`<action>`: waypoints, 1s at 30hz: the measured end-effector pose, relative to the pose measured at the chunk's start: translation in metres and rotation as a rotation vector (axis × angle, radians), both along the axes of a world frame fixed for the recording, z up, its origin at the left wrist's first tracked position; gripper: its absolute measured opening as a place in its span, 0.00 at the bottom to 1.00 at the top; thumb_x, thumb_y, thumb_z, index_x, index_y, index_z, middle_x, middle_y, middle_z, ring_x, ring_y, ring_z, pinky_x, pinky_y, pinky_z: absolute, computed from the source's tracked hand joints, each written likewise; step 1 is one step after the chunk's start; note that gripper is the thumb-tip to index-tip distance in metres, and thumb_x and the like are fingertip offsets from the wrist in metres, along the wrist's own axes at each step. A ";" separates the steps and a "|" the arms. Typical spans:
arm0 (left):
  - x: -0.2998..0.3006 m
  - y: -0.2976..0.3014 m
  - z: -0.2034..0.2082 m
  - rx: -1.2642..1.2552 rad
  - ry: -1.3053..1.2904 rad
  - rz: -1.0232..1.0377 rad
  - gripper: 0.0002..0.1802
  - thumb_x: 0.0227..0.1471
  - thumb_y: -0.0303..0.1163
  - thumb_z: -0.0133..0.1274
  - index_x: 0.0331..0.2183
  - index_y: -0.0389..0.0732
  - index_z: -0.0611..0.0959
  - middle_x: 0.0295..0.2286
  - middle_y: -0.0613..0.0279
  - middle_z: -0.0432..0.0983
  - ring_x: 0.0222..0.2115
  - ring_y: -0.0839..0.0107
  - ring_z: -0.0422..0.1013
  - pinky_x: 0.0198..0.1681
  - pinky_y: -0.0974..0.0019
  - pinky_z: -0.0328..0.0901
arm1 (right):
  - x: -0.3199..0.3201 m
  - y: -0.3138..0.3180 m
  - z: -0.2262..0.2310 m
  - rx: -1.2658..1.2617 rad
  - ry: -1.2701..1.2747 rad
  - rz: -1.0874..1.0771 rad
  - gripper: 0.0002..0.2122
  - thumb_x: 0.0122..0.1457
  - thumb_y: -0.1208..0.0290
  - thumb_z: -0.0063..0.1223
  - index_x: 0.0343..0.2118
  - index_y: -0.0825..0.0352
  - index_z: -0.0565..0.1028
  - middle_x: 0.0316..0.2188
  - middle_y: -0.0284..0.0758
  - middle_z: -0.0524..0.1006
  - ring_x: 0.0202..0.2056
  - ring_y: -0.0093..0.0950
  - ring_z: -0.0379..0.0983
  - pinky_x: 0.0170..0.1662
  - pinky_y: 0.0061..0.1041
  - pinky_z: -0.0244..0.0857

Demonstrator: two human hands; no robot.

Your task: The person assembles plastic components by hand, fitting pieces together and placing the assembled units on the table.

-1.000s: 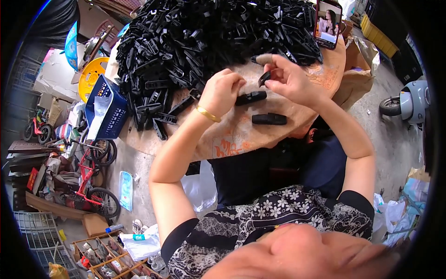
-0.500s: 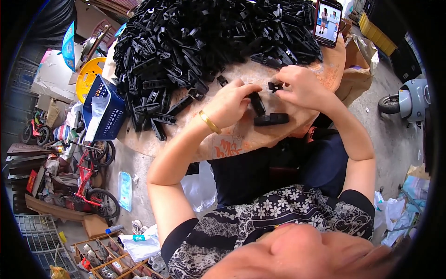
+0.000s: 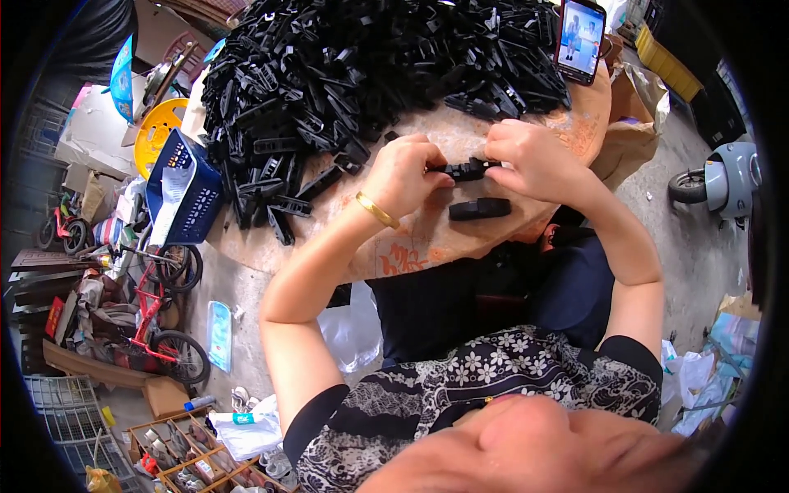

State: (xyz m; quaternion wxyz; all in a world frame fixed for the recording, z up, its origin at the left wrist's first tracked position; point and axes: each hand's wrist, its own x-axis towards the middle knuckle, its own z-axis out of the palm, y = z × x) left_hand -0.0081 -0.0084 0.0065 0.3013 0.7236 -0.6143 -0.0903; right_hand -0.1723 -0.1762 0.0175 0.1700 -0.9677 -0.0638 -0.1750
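Note:
Between my two hands is a black plastic clip-like part (image 3: 467, 170), held level just above the table. My left hand (image 3: 403, 175) pinches its left end, and my right hand (image 3: 530, 160) grips the right end. Whether it is one part or two joined together, I cannot make out. Just below it, a black oblong part (image 3: 480, 209) lies on the round, patterned tabletop (image 3: 353, 259). A large heap of black plastic clip-like parts (image 3: 320, 90) covers the far side, with a few loose ones near my left hand.
A phone (image 3: 580, 41) with a lit screen stands at the table's far right. Left of the table are a blue basket (image 3: 185, 193) holding papers, a yellow round thing (image 3: 156, 131) and a red bicycle (image 3: 150, 320). A brown paper bag (image 3: 645, 123) stands at right.
My hands have brought their black pieces together; the one in my left hand has swung from slanting downward to level. The oblong part stays on the table.

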 end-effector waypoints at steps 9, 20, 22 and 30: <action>-0.006 -0.003 -0.011 -0.084 0.031 -0.053 0.12 0.34 0.27 0.66 0.25 0.35 0.82 0.23 0.56 0.73 0.23 0.64 0.72 0.27 0.68 0.67 | 0.018 0.004 -0.024 0.228 -0.110 0.163 0.09 0.41 0.77 0.60 0.24 0.70 0.70 0.25 0.41 0.68 0.30 0.41 0.66 0.33 0.35 0.61; 0.055 0.004 0.029 -0.358 -0.572 0.433 0.23 0.44 0.50 0.60 0.33 0.39 0.82 0.36 0.53 0.74 0.41 0.55 0.65 0.45 0.56 0.63 | -0.031 -0.005 0.023 0.079 0.012 0.211 0.12 0.41 0.68 0.61 0.29 0.66 0.76 0.26 0.38 0.73 0.33 0.40 0.70 0.35 0.34 0.65; 0.087 0.011 0.017 -0.211 -0.651 0.646 0.33 0.48 0.59 0.50 0.42 0.39 0.78 0.44 0.46 0.69 0.48 0.50 0.61 0.48 0.53 0.61 | -0.046 0.025 0.044 0.425 0.218 0.673 0.10 0.46 0.66 0.61 0.30 0.65 0.76 0.31 0.37 0.74 0.36 0.38 0.71 0.39 0.33 0.66; 0.073 -0.006 -0.010 0.047 -0.597 0.764 0.42 0.47 0.64 0.47 0.48 0.35 0.70 0.53 0.46 0.58 0.49 0.47 0.59 0.44 0.47 0.65 | -0.075 0.106 0.019 0.636 0.772 1.384 0.12 0.47 0.74 0.55 0.35 0.71 0.71 0.31 0.46 0.74 0.37 0.44 0.71 0.40 0.38 0.64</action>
